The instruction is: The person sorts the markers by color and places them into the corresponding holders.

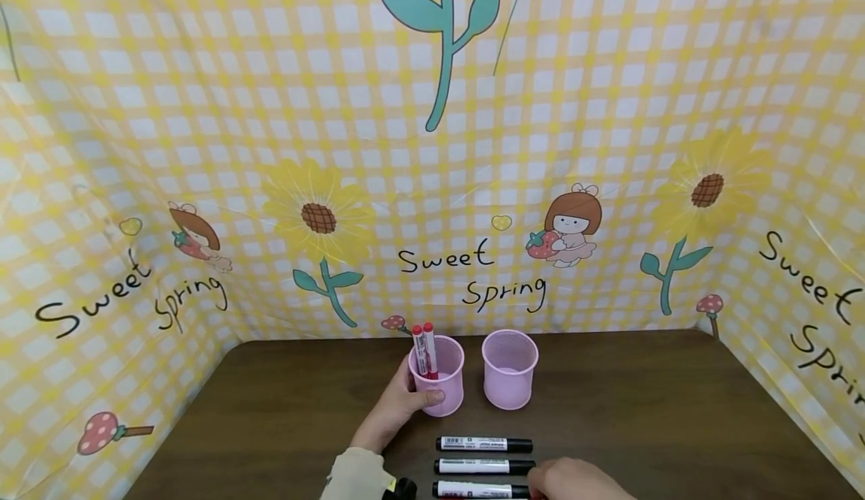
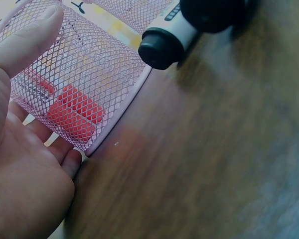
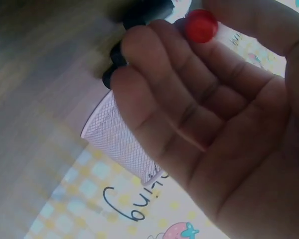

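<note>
My left hand (image 1: pixel 400 399) grips the left pink mesh pen cup (image 1: pixel 449 402), thumb across its front and fingers around its far side. Two red-capped markers (image 1: pixel 430 350) stand in that cup, leaning to its left. A second pink mesh cup (image 1: pixel 508 389) stands upright to the right. Several black-capped markers lie in a row, among them the top black marker (image 1: pixel 483 444). At the row's right end, my right hand (image 1: pixel 577 480) pinches a red marker (image 3: pixel 202 26) between thumb and fingers; only its red end shows plainly in the right wrist view.
The dark wooden table (image 1: pixel 290 402) meets a yellow checked cloth (image 1: pixel 432 185) at the back and both sides. Beside the left wrist, a black round object (image 1: pixel 404 488) is cut off by the lower edge.
</note>
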Motion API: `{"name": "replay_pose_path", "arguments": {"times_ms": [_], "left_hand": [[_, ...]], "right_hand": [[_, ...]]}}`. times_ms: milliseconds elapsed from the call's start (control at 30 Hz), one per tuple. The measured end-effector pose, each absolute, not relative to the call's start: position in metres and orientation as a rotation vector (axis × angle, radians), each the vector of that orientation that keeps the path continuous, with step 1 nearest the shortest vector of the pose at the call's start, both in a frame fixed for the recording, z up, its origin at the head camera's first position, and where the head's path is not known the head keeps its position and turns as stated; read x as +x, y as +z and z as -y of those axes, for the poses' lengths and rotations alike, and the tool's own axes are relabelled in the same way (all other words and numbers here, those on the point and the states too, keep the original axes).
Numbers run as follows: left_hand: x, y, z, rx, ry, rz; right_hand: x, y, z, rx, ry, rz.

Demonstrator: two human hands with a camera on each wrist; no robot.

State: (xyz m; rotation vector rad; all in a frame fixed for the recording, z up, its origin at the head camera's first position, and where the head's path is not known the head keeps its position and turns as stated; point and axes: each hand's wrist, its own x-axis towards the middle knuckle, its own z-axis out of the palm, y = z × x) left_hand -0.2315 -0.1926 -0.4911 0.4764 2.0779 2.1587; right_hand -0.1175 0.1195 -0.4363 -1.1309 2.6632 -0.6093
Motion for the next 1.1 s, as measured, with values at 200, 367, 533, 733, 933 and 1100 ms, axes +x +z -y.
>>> {"name": "replay_pose_path", "arguments": {"times_ms": [200, 367, 533, 733, 933, 1100], "left_hand": [[-0.230, -0.490, 0.193, 0.478, 2.157, -2.101], [-0.231, -0.489, 0.193, 0.451, 2.138, -2.131], [-0.230, -0.489, 0.195, 0.470, 2.160, -2.091], [-0.230, -0.490, 0.193, 0.504, 2.169, -2.072], [-0.229, -0.491, 0.192, 0.508, 2.171, -2.064], [-0.227, -0.489, 0.192, 0.497, 2.179, -2.064]], "right_hand": [[-0.128, -0.428, -0.130, -1.491, -0.839, -2.563], [-0.127, -0.420, -0.131, -1.602, -1.076, -2.511], [-0.120, -0.405, -0.126, -1.505, -1.381, -2.342], [-0.114, -0.391, -0.127, -1.369, -1.675, -2.205], [-0.120, -0.373, -0.121, -1.333, -1.837, -2.288], [-0.141, -0.353, -0.109, -1.229, -1.929, -2.462]]}}
